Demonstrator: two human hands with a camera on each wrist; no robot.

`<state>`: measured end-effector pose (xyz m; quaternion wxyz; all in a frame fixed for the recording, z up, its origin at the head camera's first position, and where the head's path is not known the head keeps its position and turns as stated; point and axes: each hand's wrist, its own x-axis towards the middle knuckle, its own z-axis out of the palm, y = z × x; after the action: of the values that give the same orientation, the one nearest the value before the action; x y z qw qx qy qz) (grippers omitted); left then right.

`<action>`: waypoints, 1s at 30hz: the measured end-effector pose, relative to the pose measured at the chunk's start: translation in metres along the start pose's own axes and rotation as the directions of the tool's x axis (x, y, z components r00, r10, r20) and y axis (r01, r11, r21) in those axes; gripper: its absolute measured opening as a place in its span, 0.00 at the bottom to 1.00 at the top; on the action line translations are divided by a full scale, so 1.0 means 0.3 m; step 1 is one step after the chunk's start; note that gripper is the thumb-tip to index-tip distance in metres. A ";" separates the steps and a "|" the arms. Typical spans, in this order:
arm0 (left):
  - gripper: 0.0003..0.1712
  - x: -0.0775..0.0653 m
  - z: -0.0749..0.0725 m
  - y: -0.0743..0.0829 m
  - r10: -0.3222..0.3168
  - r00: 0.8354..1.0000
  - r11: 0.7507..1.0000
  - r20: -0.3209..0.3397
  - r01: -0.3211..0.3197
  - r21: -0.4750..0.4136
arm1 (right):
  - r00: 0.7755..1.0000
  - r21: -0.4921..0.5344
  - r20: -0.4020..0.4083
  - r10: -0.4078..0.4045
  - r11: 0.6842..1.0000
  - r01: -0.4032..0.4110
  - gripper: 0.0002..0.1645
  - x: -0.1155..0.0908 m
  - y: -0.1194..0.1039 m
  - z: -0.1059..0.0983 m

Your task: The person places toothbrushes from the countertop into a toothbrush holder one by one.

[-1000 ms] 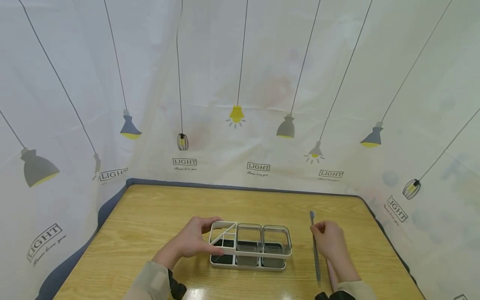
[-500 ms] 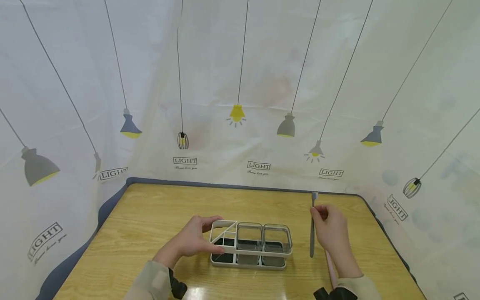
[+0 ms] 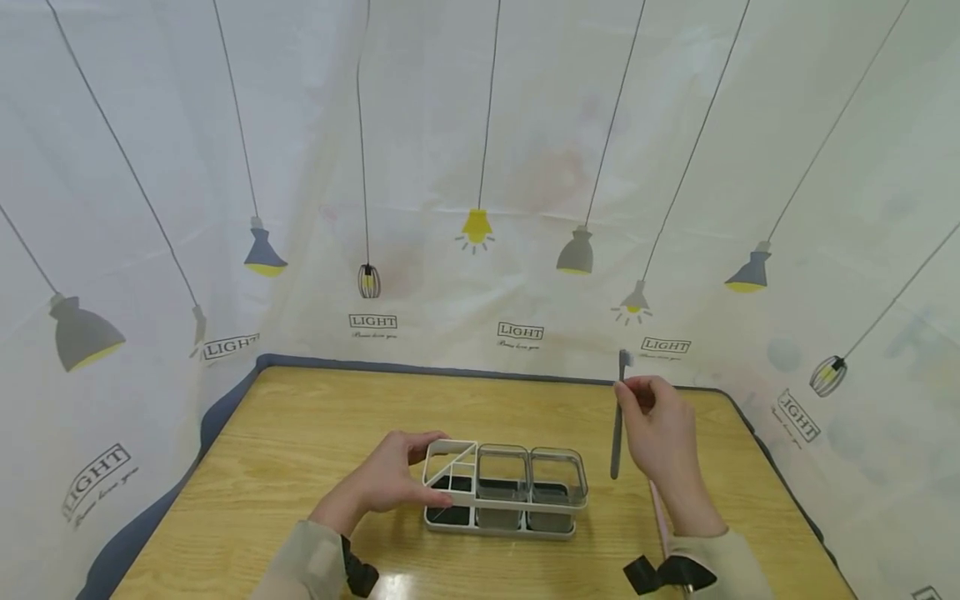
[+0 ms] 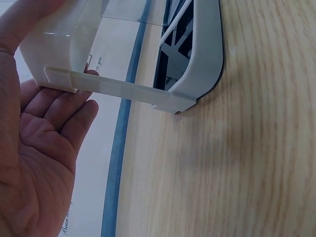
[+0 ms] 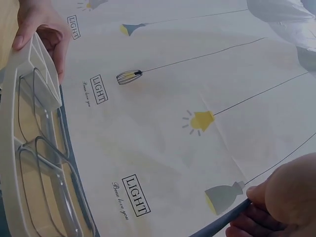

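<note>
The left hand [image 3: 393,475] is gripping the white two-tier rack [image 3: 517,505] at its nine o'clock end, thumb in front and fingers behind, while the rack is standing on the wooden tabletop [image 3: 337,417] with two clear cups [image 3: 504,448] sitting toward its three o'clock end. The right hand [image 3: 663,437] is pinching a grey toothbrush [image 3: 617,437], whose bristled end is pointing toward twelve o'clock, apart from the rack at about its two o'clock. A thin pink stick [image 3: 659,517] is lying at six o'clock from that hand, partly hidden by the wrist. I am judging the step in hand to be holding up the brush while bracing the rack; bringing them together would be calling for a reach toward nine o'clock, clearing the cup rims.
</note>
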<state>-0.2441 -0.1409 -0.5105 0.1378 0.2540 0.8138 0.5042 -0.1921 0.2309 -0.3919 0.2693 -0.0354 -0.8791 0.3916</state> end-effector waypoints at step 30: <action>0.53 -0.003 -0.002 -0.004 -0.010 1.000 1.000 0.001 0.010 -0.011 | 0.989 0.238 -0.021 -0.145 0.960 0.146 0.07 0.012 -0.149 0.122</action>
<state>-0.2441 -0.1423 -0.5113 0.1421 0.2494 0.8122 0.5079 -0.2068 0.1766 -0.3788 0.3008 0.0612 -0.8255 0.4737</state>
